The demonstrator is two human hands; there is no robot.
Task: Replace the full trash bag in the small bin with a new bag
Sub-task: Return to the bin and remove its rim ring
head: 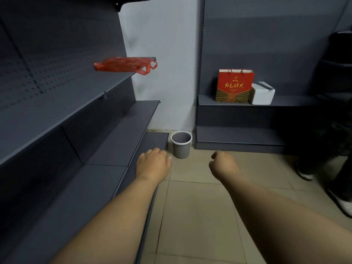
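bin (181,144) upright, mouth up | red bag (124,65) flat lengthwise on shelf (80,96)

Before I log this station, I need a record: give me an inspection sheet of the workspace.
Surface: beige tiled floor, bare near the hands.
Job's things: small grey bin upright on the floor by the wall, no bag seen in it; red plastic bag lying on an upper left shelf, handles hanging over the end.
Clutter: red gift bag and white box on the right shelf.
Grippers: left hand and right hand both loosely curled, holding nothing.
Cables: nothing seen.
Surroundings: grey shelving; another person's shoes at right.
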